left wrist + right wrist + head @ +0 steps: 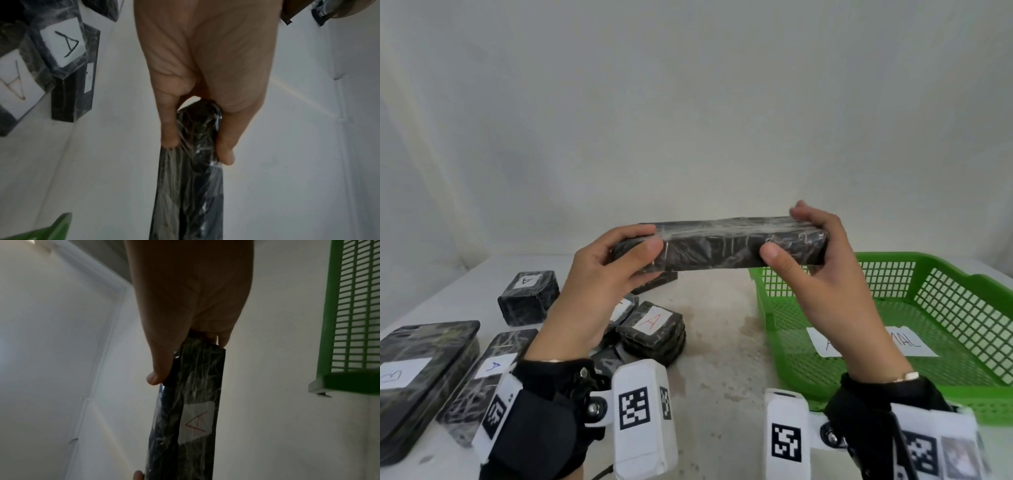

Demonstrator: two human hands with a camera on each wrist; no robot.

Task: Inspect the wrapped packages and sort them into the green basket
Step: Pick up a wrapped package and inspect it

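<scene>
the held package [185, 410] bears a white label [196, 421] with a red "a". desk packages show "a" in red [652, 322], blue [493, 367] and black [526, 281].

Black package [719, 245], streaked with whitish wrinkles of clear film; white label [197, 420] with a red "A". Left of the green basket [959, 301]: black packages veined pale, white labels lettered red [652, 322], blue [493, 367], black [528, 281]. Inside the basket, white paper [822, 342] with red writing. Nearer than the basket, black wrist straps [544, 421] with black-and-white square-patterned tags [634, 407].
</scene>
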